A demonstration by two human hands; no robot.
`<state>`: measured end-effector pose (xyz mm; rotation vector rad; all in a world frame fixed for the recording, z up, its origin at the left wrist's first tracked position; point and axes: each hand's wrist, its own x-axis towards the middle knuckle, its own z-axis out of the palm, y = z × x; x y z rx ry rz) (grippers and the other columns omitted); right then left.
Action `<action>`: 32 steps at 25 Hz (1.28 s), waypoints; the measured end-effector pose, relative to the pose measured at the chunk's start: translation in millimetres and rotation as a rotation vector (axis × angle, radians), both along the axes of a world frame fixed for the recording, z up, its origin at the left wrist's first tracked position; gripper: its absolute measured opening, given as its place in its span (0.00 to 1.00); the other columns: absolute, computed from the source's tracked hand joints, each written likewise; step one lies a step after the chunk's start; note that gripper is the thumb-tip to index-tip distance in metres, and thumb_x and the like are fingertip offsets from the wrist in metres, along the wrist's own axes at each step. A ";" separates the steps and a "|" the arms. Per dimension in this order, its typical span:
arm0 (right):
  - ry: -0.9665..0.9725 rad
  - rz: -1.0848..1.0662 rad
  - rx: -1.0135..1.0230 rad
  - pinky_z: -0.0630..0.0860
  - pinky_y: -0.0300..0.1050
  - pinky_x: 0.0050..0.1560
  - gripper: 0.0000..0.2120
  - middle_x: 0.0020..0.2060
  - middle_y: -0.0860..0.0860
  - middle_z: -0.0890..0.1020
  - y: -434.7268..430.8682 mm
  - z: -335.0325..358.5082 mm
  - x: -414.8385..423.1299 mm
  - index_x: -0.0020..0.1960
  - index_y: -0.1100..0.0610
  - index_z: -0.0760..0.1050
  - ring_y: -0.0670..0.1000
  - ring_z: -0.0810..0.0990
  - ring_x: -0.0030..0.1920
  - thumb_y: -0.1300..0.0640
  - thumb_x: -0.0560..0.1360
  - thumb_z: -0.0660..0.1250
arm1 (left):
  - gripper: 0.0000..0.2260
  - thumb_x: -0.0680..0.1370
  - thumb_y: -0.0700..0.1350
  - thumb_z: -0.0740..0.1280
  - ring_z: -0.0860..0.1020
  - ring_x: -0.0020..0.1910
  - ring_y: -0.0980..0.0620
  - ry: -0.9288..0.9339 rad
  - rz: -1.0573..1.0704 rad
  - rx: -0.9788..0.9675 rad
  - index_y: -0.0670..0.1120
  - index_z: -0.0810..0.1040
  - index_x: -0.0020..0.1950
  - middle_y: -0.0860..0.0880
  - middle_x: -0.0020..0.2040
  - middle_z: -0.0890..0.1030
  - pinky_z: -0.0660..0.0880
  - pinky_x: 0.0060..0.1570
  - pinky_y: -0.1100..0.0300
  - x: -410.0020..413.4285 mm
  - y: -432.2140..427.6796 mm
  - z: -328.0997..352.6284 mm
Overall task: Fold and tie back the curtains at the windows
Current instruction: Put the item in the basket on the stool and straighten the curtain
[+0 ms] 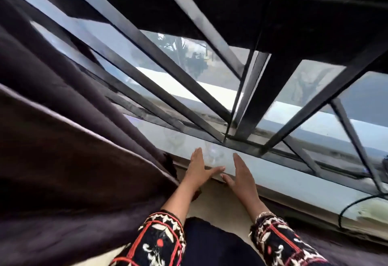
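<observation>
Curtain [63, 139] hangs left; both hands open over sill [273, 173].

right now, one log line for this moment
left hand open at sill | right hand open at sill | curtain at left, unheld

one head view, tilted, looking down close at the window sill [273, 173].

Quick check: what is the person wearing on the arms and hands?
The left sleeve and right sleeve are black with white floral shapes and red lines, ending at the forearm. A pale trim or bracelet edges the right sleeve's end. The left hand and right hand wear no gloves.
</observation>
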<state>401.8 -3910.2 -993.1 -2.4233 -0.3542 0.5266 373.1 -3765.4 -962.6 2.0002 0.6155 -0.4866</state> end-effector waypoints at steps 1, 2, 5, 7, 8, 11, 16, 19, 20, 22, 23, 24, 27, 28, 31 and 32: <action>0.023 -0.033 0.040 0.57 0.41 0.71 0.35 0.73 0.56 0.61 7.9 -10.2 8.1 0.74 0.62 0.54 0.53 0.60 0.73 0.53 0.74 0.68 | 0.47 0.71 0.56 0.70 0.46 0.76 0.51 -0.013 0.013 -0.021 0.42 0.44 0.76 0.46 0.77 0.46 0.47 0.72 0.59 6.4 4.9 -11.5; 0.034 -0.055 0.072 0.60 0.42 0.68 0.34 0.70 0.57 0.65 16.2 -19.5 16.9 0.72 0.63 0.58 0.55 0.64 0.71 0.53 0.73 0.69 | 0.47 0.70 0.55 0.71 0.48 0.76 0.51 -0.035 0.028 -0.040 0.42 0.44 0.76 0.46 0.77 0.47 0.49 0.72 0.59 13.9 9.3 -22.9; 0.064 -0.116 0.103 0.65 0.46 0.62 0.28 0.62 0.61 0.72 37.2 -48.9 37.3 0.66 0.65 0.66 0.60 0.71 0.64 0.53 0.72 0.70 | 0.45 0.69 0.53 0.73 0.57 0.74 0.49 -0.083 0.063 -0.090 0.44 0.48 0.76 0.47 0.76 0.56 0.57 0.69 0.60 34.7 16.8 -51.1; 0.063 -0.184 0.123 0.66 0.46 0.58 0.26 0.60 0.64 0.74 46.3 -63.9 44.3 0.64 0.68 0.67 0.61 0.72 0.60 0.56 0.73 0.69 | 0.45 0.66 0.58 0.75 0.64 0.71 0.48 -0.096 0.051 -0.125 0.45 0.54 0.74 0.46 0.73 0.64 0.61 0.67 0.62 45.0 17.7 -61.3; 0.068 -0.217 0.127 0.66 0.46 0.55 0.24 0.57 0.66 0.75 49.7 -66.3 46.1 0.62 0.69 0.67 0.61 0.73 0.58 0.57 0.73 0.69 | 0.47 0.61 0.63 0.75 0.67 0.69 0.47 -0.096 0.071 -0.130 0.46 0.58 0.71 0.46 0.70 0.68 0.63 0.68 0.58 48.0 17.7 -66.4; 0.069 -0.261 0.162 0.68 0.45 0.51 0.20 0.54 0.65 0.77 53.0 -63.6 44.9 0.58 0.68 0.69 0.62 0.75 0.55 0.59 0.72 0.69 | 0.45 0.54 0.68 0.75 0.75 0.62 0.48 -0.079 0.148 -0.202 0.49 0.64 0.64 0.46 0.62 0.76 0.71 0.64 0.46 46.4 20.9 -93.7; 0.099 -0.270 0.281 0.73 0.46 0.56 0.30 0.60 0.55 0.76 39.0 -43.0 10.1 0.65 0.57 0.65 0.55 0.76 0.58 0.56 0.68 0.74 | 0.41 0.57 0.56 0.77 0.74 0.63 0.53 -0.101 0.137 -0.304 0.52 0.64 0.66 0.50 0.63 0.75 0.69 0.66 0.53 10.6 7.1 -57.0; 0.078 -0.251 0.279 0.71 0.40 0.54 0.28 0.59 0.51 0.76 31.0 -11.3 -15.0 0.66 0.56 0.65 0.52 0.76 0.57 0.57 0.69 0.72 | 0.44 0.55 0.58 0.78 0.74 0.63 0.53 -0.088 0.179 -0.346 0.49 0.65 0.67 0.49 0.62 0.76 0.69 0.66 0.53 -16.5 -1.7 -30.9; 0.078 -0.245 0.280 0.70 0.40 0.54 0.29 0.59 0.52 0.76 28.3 2.9 -22.8 0.66 0.57 0.65 0.52 0.76 0.57 0.58 0.69 0.72 | 0.44 0.55 0.58 0.77 0.74 0.63 0.53 -0.086 0.179 -0.353 0.48 0.65 0.67 0.49 0.62 0.76 0.69 0.66 0.55 -24.4 -4.0 -19.7; 0.079 -0.242 0.279 0.71 0.40 0.54 0.30 0.59 0.53 0.76 21.5 33.2 -37.4 0.67 0.58 0.65 0.52 0.76 0.57 0.56 0.68 0.71 | 0.43 0.56 0.57 0.76 0.74 0.62 0.54 -0.096 0.175 -0.359 0.49 0.66 0.67 0.50 0.61 0.76 0.69 0.64 0.62 -37.8 -9.3 10.8; 0.078 -0.244 0.273 0.71 0.41 0.55 0.31 0.59 0.53 0.76 18.4 48.7 -42.6 0.67 0.58 0.65 0.53 0.76 0.57 0.54 0.67 0.71 | 0.43 0.55 0.57 0.76 0.74 0.62 0.54 -0.101 0.169 -0.364 0.49 0.66 0.67 0.51 0.61 0.76 0.69 0.62 0.64 -43.1 -11.3 27.9; 0.074 -0.244 0.274 0.72 0.41 0.55 0.31 0.59 0.53 0.76 14.7 67.5 -47.9 0.67 0.57 0.64 0.53 0.77 0.57 0.53 0.67 0.71 | 0.43 0.55 0.58 0.77 0.74 0.62 0.54 -0.116 0.164 -0.372 0.49 0.66 0.67 0.51 0.61 0.76 0.69 0.62 0.64 -48.4 -13.7 46.2; 0.043 -0.236 0.283 0.70 0.39 0.53 0.31 0.60 0.52 0.76 6.2 126.3 -58.6 0.67 0.57 0.65 0.52 0.76 0.58 0.56 0.68 0.73 | 0.47 0.53 0.64 0.78 0.74 0.62 0.53 -0.135 0.156 -0.386 0.50 0.66 0.67 0.50 0.61 0.77 0.69 0.65 0.58 -59.5 -20.9 100.1; 0.025 -0.234 0.285 0.69 0.38 0.52 0.31 0.60 0.52 0.76 3.6 147.6 -60.7 0.67 0.57 0.65 0.52 0.76 0.58 0.56 0.68 0.73 | 0.48 0.52 0.64 0.78 0.74 0.62 0.53 -0.145 0.142 -0.396 0.51 0.65 0.67 0.50 0.61 0.76 0.69 0.64 0.59 -62.0 -22.7 118.5; -0.014 -0.234 0.308 0.68 0.38 0.51 0.35 0.59 0.52 0.76 -3.4 215.1 -68.8 0.66 0.56 0.65 0.52 0.76 0.57 0.43 0.64 0.69 | 0.47 0.53 0.60 0.78 0.74 0.61 0.54 -0.160 0.093 -0.423 0.51 0.62 0.68 0.51 0.61 0.75 0.69 0.63 0.61 -68.1 -28.7 184.7; -0.028 -0.236 0.324 0.69 0.38 0.52 0.35 0.60 0.52 0.76 -5.7 234.7 -70.9 0.66 0.56 0.65 0.52 0.76 0.58 0.42 0.64 0.68 | 0.47 0.54 0.59 0.78 0.74 0.62 0.54 -0.179 0.072 -0.422 0.50 0.62 0.69 0.50 0.62 0.75 0.69 0.63 0.61 -68.8 -30.4 203.2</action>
